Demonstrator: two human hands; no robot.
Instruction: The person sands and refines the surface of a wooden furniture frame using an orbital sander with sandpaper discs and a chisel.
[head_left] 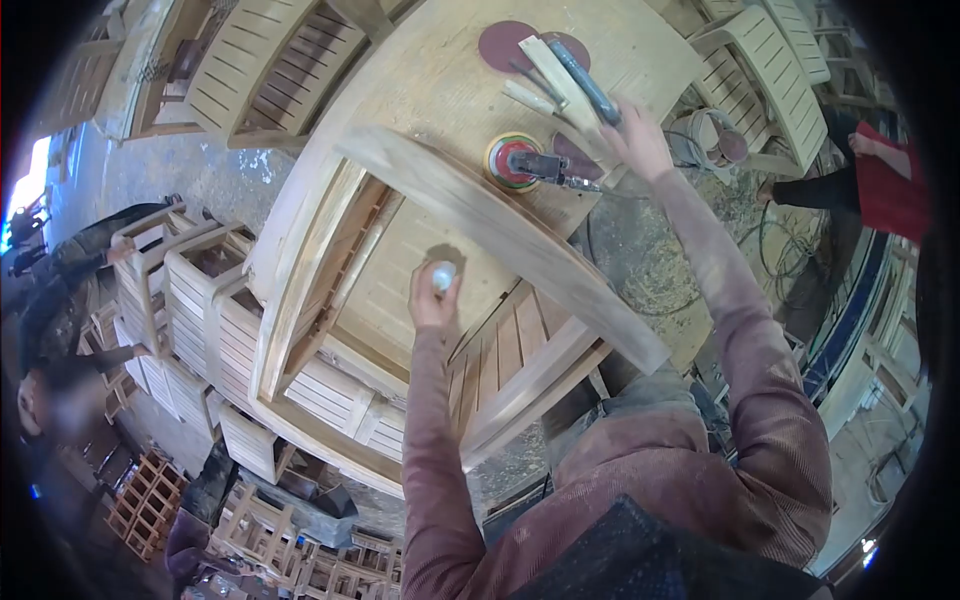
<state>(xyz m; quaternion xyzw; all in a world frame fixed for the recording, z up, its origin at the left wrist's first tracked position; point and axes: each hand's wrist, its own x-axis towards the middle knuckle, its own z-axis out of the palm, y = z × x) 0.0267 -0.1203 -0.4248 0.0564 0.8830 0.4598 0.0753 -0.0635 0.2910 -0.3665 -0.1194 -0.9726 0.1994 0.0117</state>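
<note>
My left hand (pixel 434 300) is closed around a small upright object with a round, shiny whitish top (pixel 443 276), possibly a bottle; the fingers hide its lower part. It is over the pale panel inside a curved wooden frame (pixel 500 228). On the bench, my right hand (pixel 640 142) has its fingers closed at the near end of a blue-grey tube-like stick (pixel 583 82). Beside that stick lie pale wooden strips (pixel 553 80). A disc sander (pixel 525 163) with a red and yellow round head rests between my two hands.
Dark red sanding discs (pixel 507 47) lie on the bench (pixel 430 75). A bucket (pixel 705 135) stands on the floor at the right, near loose cables (pixel 785 250). Slatted wooden chairs (pixel 250 70) surround the bench. A person in red (pixel 890 185) is at the right; others work at the left.
</note>
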